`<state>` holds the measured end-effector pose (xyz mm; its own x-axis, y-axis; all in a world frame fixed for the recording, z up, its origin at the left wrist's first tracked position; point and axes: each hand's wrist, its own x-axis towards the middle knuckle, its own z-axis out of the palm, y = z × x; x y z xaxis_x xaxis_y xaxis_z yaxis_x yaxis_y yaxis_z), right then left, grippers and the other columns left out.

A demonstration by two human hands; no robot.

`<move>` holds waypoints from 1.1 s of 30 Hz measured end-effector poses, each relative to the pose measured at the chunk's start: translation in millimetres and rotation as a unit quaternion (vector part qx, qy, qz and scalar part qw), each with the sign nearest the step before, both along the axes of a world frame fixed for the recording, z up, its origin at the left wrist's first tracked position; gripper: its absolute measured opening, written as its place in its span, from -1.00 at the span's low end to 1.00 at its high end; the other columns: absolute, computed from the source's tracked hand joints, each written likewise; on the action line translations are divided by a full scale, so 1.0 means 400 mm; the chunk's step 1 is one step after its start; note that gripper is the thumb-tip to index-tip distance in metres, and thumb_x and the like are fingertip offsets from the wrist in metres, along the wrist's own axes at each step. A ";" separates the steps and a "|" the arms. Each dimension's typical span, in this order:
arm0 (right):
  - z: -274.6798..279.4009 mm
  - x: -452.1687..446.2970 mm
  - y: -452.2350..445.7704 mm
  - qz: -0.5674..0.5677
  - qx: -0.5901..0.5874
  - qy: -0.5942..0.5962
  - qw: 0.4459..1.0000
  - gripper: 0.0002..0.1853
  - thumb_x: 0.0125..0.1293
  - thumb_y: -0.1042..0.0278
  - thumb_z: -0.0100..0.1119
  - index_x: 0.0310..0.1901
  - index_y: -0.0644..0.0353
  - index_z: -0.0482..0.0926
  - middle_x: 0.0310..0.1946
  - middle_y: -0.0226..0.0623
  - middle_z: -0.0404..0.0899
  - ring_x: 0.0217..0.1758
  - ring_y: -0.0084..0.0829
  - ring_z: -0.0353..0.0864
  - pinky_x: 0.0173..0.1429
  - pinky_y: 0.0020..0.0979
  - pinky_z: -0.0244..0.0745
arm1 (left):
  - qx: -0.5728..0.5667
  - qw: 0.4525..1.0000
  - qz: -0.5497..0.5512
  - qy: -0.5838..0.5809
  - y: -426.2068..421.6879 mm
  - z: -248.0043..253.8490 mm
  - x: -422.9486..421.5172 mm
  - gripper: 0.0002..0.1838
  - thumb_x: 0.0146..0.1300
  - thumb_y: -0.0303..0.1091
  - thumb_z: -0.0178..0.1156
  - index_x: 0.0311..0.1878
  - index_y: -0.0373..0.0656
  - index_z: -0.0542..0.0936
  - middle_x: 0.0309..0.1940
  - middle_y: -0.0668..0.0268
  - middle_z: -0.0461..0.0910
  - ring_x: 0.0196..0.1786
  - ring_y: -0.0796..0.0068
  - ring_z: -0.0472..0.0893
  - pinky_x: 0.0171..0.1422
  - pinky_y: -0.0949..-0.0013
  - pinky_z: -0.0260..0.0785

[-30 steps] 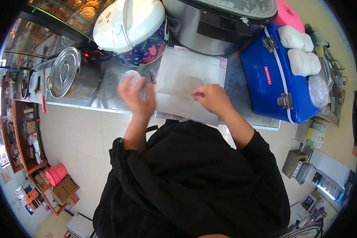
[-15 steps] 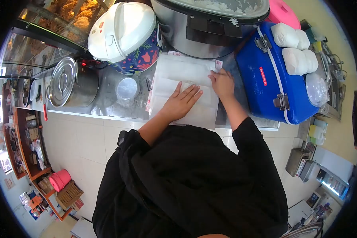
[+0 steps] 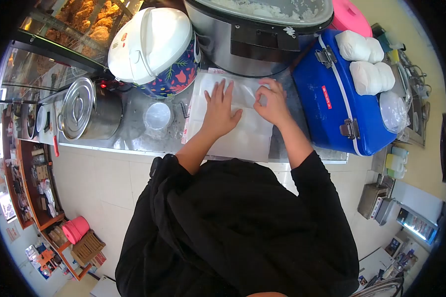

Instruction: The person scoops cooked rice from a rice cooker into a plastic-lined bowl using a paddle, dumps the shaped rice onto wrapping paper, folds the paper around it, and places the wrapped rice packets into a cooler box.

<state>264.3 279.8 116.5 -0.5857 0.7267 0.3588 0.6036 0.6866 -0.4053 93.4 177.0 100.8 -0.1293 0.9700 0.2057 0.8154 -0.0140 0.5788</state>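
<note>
White wrapping-paper sheets [image 3: 243,141] lie stacked on the metal counter in front of me, with red print showing at their edges. My left hand [image 3: 220,110] rests flat on the upper left of the stack, its fingers spread. Over the right side of the paper, my right hand [image 3: 272,101] is closed, thumb and forefinger curled together in a pinch. Whatever is between those fingertips is too small or too clear to make out. The sheet under both hands looks shiny and slightly creased near the top.
Behind the paper stands a large rice cooker [image 3: 262,42] with rice inside. To the left are a flowered rice container [image 3: 171,74], a steel pot [image 3: 104,111] and a plastic-wrapped round tub [image 3: 158,116]. A blue cooler box [image 3: 317,99] bears white wrapped bundles [image 3: 371,76] on the right.
My left hand has slid up the paper, its fingers now pointing away from me. My right hand has shifted slightly left off the sheet's top right corner, still pinched.
</note>
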 end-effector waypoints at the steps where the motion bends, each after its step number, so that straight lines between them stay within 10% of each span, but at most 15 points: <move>1: -0.011 -0.008 0.007 0.032 -0.103 0.051 0.993 -0.79 -0.04 0.35 0.37 -0.29 0.04 0.64 -0.17 -0.41 0.58 0.00 -0.26 0.52 0.02 -0.24 0.39 | -0.012 1.000 0.024 -0.006 0.004 -0.002 -0.003 -0.10 0.03 -0.22 0.31 0.43 -0.17 0.12 0.44 -0.02 0.01 0.48 -0.12 0.02 0.41 -0.43 -0.28; 3: -0.043 -0.022 0.021 0.092 -0.304 0.151 0.936 -0.73 -0.01 0.37 0.38 -0.21 0.05 0.61 -0.19 -0.36 0.62 -0.05 -0.28 0.57 0.03 -0.29 0.43 | -0.003 1.000 0.011 0.027 0.013 -0.005 -0.011 -0.10 0.04 -0.18 0.30 0.43 -0.14 0.11 0.43 -0.04 0.00 0.48 -0.16 -0.02 0.38 -0.48 -0.31; 6: 0.074 -0.043 0.012 0.036 -0.383 -0.002 0.923 -0.81 0.07 0.42 0.31 -0.23 0.08 0.63 -0.28 -0.29 0.66 -0.11 -0.28 0.63 0.00 -0.30 0.49 | 0.023 0.996 -0.021 0.086 0.027 0.016 -0.018 -0.14 0.04 -0.19 0.27 0.42 -0.10 0.14 0.43 -0.03 0.02 0.49 -0.13 -0.01 0.35 -0.53 -0.36; 13: 0.075 0.008 -0.107 0.103 -0.104 -0.082 0.986 -0.83 0.08 0.47 0.18 -0.27 0.07 0.67 -0.35 -0.30 0.63 -0.21 -0.28 0.62 -0.09 -0.26 0.49 | 0.113 0.959 -0.078 0.250 0.040 0.008 -0.050 -0.59 0.08 -0.37 0.16 0.07 -0.01 0.55 0.26 0.34 0.37 0.43 0.22 0.21 0.33 -0.60 -0.39; 19: 0.032 0.040 -0.213 0.068 -0.064 -0.074 0.993 -0.78 0.09 0.51 0.03 -0.28 0.08 0.65 -0.32 -0.33 0.63 -0.20 -0.28 0.62 -0.06 -0.24 0.48 | 0.206 0.943 -0.135 0.223 0.006 -0.022 -0.155 -0.83 -0.06 -0.40 0.22 -0.33 0.00 0.68 -0.21 0.48 0.62 0.03 0.42 0.56 0.46 -0.32 -0.11; 20: 0.018 0.046 -0.226 0.063 -0.071 -0.068 0.993 -0.77 0.08 0.52 0.03 -0.28 0.08 0.66 -0.31 -0.32 0.64 -0.19 -0.27 0.63 -0.06 -0.23 0.51 | 0.225 0.940 -0.151 0.205 -0.003 -0.012 -0.166 -0.81 -0.06 -0.44 0.20 -0.32 -0.02 0.67 -0.29 0.46 0.61 -0.10 0.44 0.59 0.40 -0.02 0.21; 26: -0.076 0.047 -0.251 0.038 -0.122 -0.026 0.991 -0.76 0.09 0.53 0.03 -0.23 0.11 0.63 -0.25 -0.29 0.66 -0.15 -0.20 0.64 -0.04 -0.23 0.56 | 0.132 0.952 -0.249 0.122 -0.028 -0.073 -0.206 -0.80 -0.01 -0.47 0.22 -0.26 -0.13 0.67 -0.19 0.36 0.64 -0.08 0.33 0.63 0.08 0.38 0.51; 33: -0.079 0.030 -0.295 0.004 -0.106 0.026 0.994 -0.72 0.17 0.46 0.06 -0.07 0.05 0.58 -0.18 -0.28 0.64 -0.19 -0.18 0.65 -0.07 -0.22 0.58 | -0.031 0.964 -0.252 -0.080 -0.040 -0.052 -0.210 -0.74 0.12 -0.54 0.19 -0.09 -0.16 0.62 -0.07 0.27 0.66 -0.06 0.20 0.65 0.05 0.30 0.51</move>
<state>276.3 161.8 85.0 -0.5761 0.7850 0.2278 0.5734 0.5867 -0.5718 9.3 160.9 80.0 0.3355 0.9282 0.1611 0.6144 -0.3452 0.7095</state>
